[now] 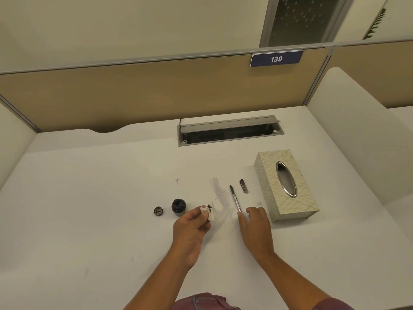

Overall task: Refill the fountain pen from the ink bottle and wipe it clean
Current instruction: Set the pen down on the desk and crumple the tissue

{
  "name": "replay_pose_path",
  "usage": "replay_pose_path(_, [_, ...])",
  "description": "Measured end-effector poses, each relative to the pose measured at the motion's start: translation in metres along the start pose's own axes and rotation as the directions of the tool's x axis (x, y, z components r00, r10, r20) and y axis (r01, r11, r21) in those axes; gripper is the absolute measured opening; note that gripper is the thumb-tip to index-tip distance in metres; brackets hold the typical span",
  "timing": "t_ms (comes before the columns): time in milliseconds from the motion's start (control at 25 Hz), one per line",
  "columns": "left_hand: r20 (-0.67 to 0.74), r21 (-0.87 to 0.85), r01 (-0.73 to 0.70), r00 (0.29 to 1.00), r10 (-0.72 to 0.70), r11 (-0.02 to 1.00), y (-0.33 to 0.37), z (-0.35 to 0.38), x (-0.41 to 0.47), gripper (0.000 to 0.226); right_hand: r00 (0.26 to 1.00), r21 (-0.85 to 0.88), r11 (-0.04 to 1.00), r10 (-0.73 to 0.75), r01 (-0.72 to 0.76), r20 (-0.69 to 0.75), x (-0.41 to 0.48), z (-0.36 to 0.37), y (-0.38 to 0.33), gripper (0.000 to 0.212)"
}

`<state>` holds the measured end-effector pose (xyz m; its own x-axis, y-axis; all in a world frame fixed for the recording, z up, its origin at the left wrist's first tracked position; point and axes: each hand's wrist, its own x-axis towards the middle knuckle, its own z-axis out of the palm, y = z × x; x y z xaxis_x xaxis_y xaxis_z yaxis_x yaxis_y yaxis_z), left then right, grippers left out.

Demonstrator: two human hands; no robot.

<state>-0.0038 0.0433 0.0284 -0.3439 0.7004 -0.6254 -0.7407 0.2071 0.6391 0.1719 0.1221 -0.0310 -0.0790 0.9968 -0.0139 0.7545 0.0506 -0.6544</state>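
The fountain pen lies on the white desk with its nib pointing away from me. My right hand rests just behind it, fingers apart, the index fingertip at the pen's near end. My left hand pinches a crumpled white tissue stained with dark ink, held just above the desk, left of the pen. The open ink bottle stands to the left of that hand, and its cap lies beside it. A small dark pen part lies right of the nib.
A patterned tissue box with an oval metal slot stands to the right of my right hand. A pale tissue sheet lies between the bottle and the pen. An open cable tray is set into the desk at the back, below a partition.
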Motion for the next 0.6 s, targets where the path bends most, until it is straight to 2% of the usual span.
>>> replay_pose_path(80, [0.008, -0.002, 0.009, 1.000, -0.009, 1.000, 0.000, 0.000, -0.002, 0.015, 0.999, 0.048, 0.998, -0.038, 0.039, -0.027, -0.008, -0.007, -0.001, 0.022])
replay_pose_path(160, [0.018, 0.020, 0.012, 1.000, -0.012, 1.000, -0.001, 0.001, -0.004, 0.015, 0.997, 0.175, 0.982, -0.072, 0.069, 0.006, -0.015, -0.017, -0.014, 0.017])
replay_pose_path(280, [0.063, 0.037, 0.025, 0.998, -0.027, 0.999, -0.002, 0.004, -0.009, 0.015, 0.963, 0.455, 0.889, -0.076, -0.052, 0.260, -0.025, -0.035, -0.048, 0.014])
replay_pose_path(360, [0.112, 0.025, 0.050, 0.992, -0.053, 0.998, -0.002, 0.007, -0.012, 0.018, 0.924, 0.545, 0.831, -0.112, -0.115, 0.366, -0.032, -0.043, -0.064, 0.017])
replay_pose_path(480, [0.133, 0.023, 0.045, 0.990, -0.047, 0.999, -0.001, 0.007, -0.013, 0.022, 0.927, 0.603, 0.789, -0.127, -0.121, 0.352, -0.038, -0.047, -0.074, 0.018])
replay_pose_path(600, [0.158, 0.034, 0.028, 0.987, -0.033, 0.999, 0.001, 0.006, -0.016, 0.022, 0.952, 0.599, 0.792, -0.085, -0.114, 0.294, -0.040, -0.047, -0.078, 0.015])
